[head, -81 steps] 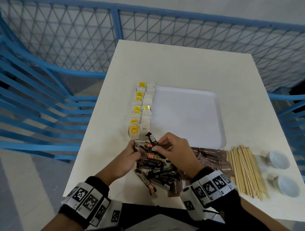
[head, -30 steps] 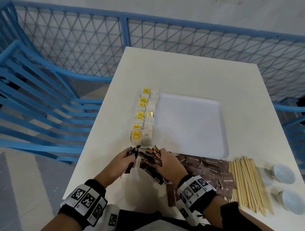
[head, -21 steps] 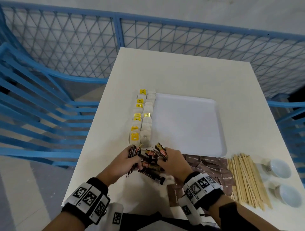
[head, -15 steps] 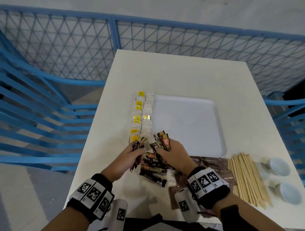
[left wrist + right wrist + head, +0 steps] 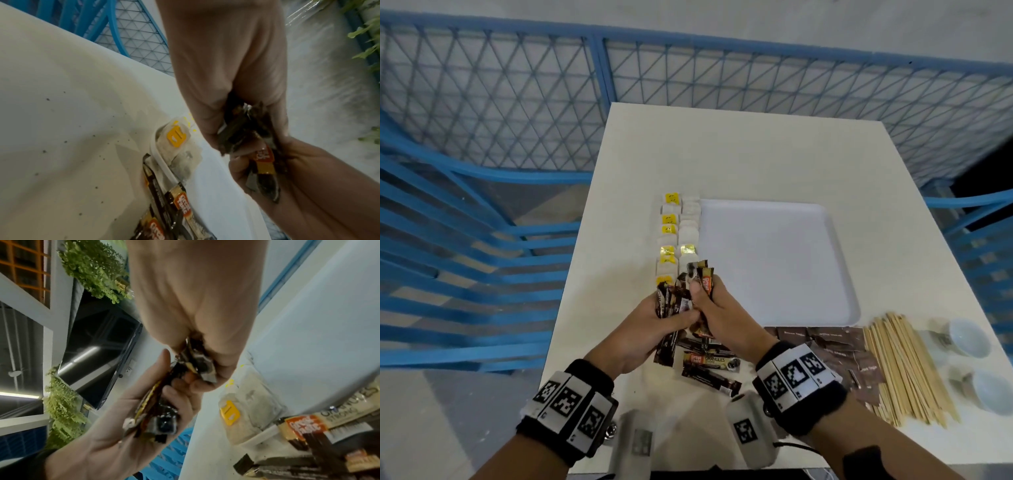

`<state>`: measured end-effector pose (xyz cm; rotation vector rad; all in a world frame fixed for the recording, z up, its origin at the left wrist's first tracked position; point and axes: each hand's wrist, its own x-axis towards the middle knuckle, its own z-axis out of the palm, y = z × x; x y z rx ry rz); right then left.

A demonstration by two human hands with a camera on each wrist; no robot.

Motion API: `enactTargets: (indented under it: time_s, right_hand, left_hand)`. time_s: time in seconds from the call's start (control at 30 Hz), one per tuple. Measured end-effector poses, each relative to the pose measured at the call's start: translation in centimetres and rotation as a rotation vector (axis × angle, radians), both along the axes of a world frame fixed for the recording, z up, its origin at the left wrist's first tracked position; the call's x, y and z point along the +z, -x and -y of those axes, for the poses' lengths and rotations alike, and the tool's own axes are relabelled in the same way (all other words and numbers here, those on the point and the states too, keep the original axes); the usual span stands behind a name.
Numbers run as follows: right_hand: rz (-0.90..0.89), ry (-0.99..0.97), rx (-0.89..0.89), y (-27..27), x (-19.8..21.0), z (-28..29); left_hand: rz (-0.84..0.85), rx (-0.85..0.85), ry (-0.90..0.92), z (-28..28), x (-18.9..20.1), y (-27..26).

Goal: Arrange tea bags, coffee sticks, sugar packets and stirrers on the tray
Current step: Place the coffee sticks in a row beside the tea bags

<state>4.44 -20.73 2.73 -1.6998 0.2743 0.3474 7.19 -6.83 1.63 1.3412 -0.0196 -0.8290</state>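
While both hands meet just above the near left corner of the tray point(image 5: 774, 260), the step in hand looks like gathering the coffee sticks into one bundle: the left hand point(image 5: 654, 325) has its fingers curled round several dark sticks point(image 5: 669, 305), and the right hand point(image 5: 717, 308) grips another clutch of them, their ends point(image 5: 702, 274) standing up past its knuckles. A few coffee sticks point(image 5: 710, 368) lie loose on the counter point(image 5: 739, 147) beneath the wrists. Nothing lies on the tray as far as the head view shows. Tea bags point(image 5: 678, 233) sit in a double row touching its left edge, sugar packets point(image 5: 835, 346) lie just beside its near edge, and stirrers point(image 5: 907, 370) lie beside those. Next, I judge, the two handfuls want squaring into one hand, the strays picked up, and the bundle laid flat on the tray
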Motion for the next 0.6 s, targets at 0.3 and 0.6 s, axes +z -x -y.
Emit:
enactTargets:
  time_s: [0.3, 0.6]
  right_hand:
    - [0.105, -0.033, -0.113, 0.3, 0.8, 1.1]
    - [0.029, -0.028, 0.12, -0.5, 1.6, 3.9]
  left_hand:
    - [-0.014, 0.364, 0.003, 1.5, -0.6, -0.3]
    - [-0.245, 0.302, 0.156, 5.0, 0.9, -0.3]
